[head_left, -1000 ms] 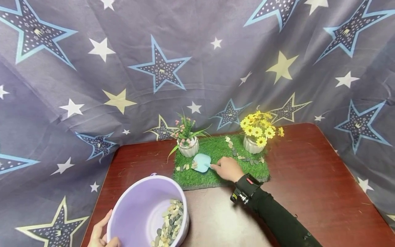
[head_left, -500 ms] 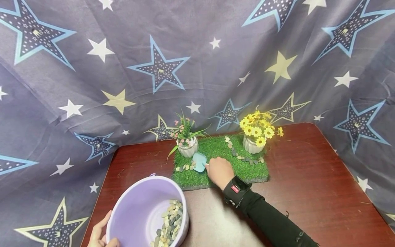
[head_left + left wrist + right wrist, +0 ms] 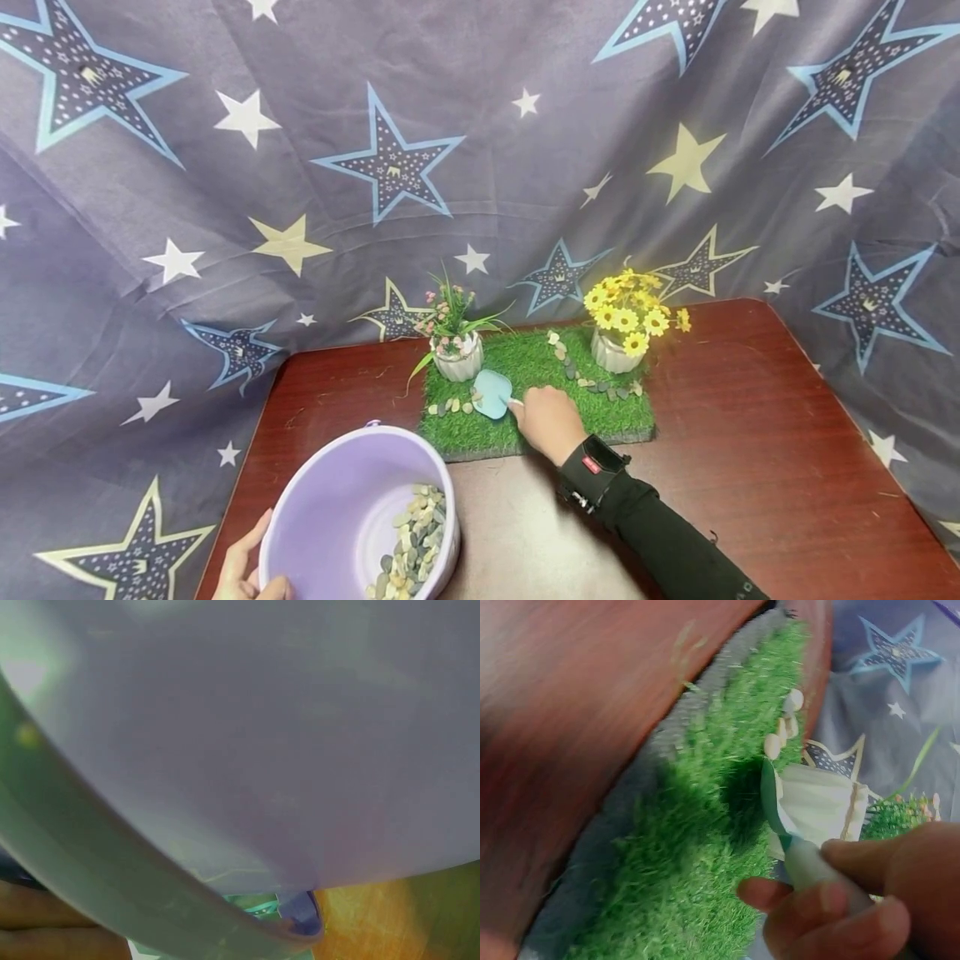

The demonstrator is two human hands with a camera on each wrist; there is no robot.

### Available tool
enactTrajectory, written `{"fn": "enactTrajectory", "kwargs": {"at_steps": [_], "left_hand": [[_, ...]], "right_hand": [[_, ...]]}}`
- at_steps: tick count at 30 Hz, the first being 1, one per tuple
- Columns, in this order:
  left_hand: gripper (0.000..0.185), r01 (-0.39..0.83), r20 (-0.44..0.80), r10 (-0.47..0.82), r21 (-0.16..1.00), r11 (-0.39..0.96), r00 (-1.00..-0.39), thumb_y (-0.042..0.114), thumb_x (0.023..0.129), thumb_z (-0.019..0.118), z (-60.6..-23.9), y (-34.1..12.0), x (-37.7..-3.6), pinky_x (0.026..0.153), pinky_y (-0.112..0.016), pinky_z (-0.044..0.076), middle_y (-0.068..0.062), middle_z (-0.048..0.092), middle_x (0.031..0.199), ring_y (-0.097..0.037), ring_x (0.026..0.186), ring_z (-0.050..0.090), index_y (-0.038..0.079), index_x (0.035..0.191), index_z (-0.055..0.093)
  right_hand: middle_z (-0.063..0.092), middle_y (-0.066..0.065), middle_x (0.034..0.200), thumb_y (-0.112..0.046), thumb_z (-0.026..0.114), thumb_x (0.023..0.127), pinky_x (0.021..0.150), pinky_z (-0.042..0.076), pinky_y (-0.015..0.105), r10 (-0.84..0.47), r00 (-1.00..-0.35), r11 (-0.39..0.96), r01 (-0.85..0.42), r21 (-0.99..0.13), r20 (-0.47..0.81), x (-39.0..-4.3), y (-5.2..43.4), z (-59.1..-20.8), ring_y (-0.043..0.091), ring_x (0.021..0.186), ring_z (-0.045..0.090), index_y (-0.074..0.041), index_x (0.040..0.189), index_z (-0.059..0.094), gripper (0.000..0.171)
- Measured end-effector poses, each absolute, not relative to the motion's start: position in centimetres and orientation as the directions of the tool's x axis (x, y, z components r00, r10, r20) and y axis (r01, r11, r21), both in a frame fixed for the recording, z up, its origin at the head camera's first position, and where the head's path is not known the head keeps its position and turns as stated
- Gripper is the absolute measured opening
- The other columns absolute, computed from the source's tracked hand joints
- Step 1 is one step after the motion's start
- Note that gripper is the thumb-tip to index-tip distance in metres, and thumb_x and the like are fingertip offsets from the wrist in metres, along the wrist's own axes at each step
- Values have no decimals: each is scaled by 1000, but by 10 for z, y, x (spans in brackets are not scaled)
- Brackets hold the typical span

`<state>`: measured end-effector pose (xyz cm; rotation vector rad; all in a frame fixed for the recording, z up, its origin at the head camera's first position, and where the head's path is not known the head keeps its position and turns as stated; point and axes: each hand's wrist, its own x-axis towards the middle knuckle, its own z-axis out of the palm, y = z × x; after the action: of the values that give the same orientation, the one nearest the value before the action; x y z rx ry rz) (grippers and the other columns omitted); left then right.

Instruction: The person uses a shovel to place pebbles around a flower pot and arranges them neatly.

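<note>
Bucket point(image 3: 358, 517) nearest, tilted at table's point(image 3: 750, 467) near-left edge, pebbles point(image 3: 411, 546) pooled inside; left hand point(image 3: 243, 571) cups its outer wall, fingers curved round it. Right hand point(image 3: 550, 421) farther out over grass mat point(image 3: 480, 429), fingers wrapped tight round scoop point(image 3: 492, 392) handle. Scoop's long axis runs from grip toward far-left, blade pointing at loose stones point(image 3: 452, 406) lying just left of blade on mat. Right hand much nearer those stones. Flowerpots point(image 3: 458, 360) stand beyond.

The right hand point(image 3: 550, 421) is bare. At its wrist sits a black strap-on camera unit with a small red mark, and a long black sleeve runs off toward five o'clock. The left hand point(image 3: 243, 571), at seven o'clock, is bare too.
</note>
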<state>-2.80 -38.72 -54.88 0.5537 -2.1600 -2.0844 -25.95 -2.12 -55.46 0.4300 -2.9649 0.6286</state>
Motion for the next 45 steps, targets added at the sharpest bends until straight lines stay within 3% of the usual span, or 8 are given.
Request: {"fn": "enactTrajectory", "kwargs": {"at_steps": [3, 10, 19, 26, 34, 45], "left_hand": [[100, -174, -163, -308, 985, 8, -937, -22, 75, 44, -546, -385, -28, 58, -33, 61, 20, 75, 99, -8, 80, 73, 51, 144, 42], [101, -234, -209, -339, 972, 35, -918, -18, 74, 47, -550, -388, -28, 58, -36, 61, 20, 74, 98, -10, 80, 73, 42, 154, 37], [99, -234, -215, -331, 972, 18, -919, -18, 77, 46, -549, -389, -27, 57, -36, 60, 17, 76, 95, -10, 78, 73, 49, 149, 38], [99, -241, -220, -344, 970, 18, -913, -18, 76, 46, -547, -387, -27, 58, -35, 61, 18, 76, 95, -10, 79, 73, 48, 150, 38], [101, -200, -185, -320, 980, 13, -929, -22, 75, 44, -547, -387, -27, 57, -34, 60, 19, 75, 96, -8, 79, 72, 50, 146, 40], [101, -248, -226, -340, 968, 23, -913, -17, 77, 47, -550, -389, -28, 57, -37, 60, 15, 76, 93, -12, 78, 73, 43, 157, 33]], "right_hand": [[62, 9, 59, -34, 71, 96, 48, 51, 42, -272, -942, 888, -325, -326, 197, -255, -20, -558, 28, 51, 60, -10, 61, 60, 43], [61, 7, 57, -31, 76, 92, 46, 50, 41, -283, -911, 906, -357, -230, 299, -247, -22, -552, 27, 50, 60, -7, 63, 65, 39], [60, 6, 56, -32, 76, 92, 45, 49, 39, -294, -915, 896, -365, -252, 277, -252, -16, -554, 24, 48, 56, -11, 58, 57, 44], [50, -1, 53, -34, 75, 93, 45, 43, 34, -326, -919, 878, -382, -290, 222, -259, -8, -552, 18, 47, 47, -16, 57, 49, 47], [58, 3, 56, -39, 76, 92, 51, 49, 41, -307, -929, 871, -362, -331, 207, -268, 4, -547, 24, 51, 57, -17, 55, 51, 49], [57, 3, 55, -35, 74, 94, 46, 47, 38, -331, -903, 894, -393, -217, 273, -273, -6, -547, 21, 48, 53, -15, 57, 52, 47]]}}
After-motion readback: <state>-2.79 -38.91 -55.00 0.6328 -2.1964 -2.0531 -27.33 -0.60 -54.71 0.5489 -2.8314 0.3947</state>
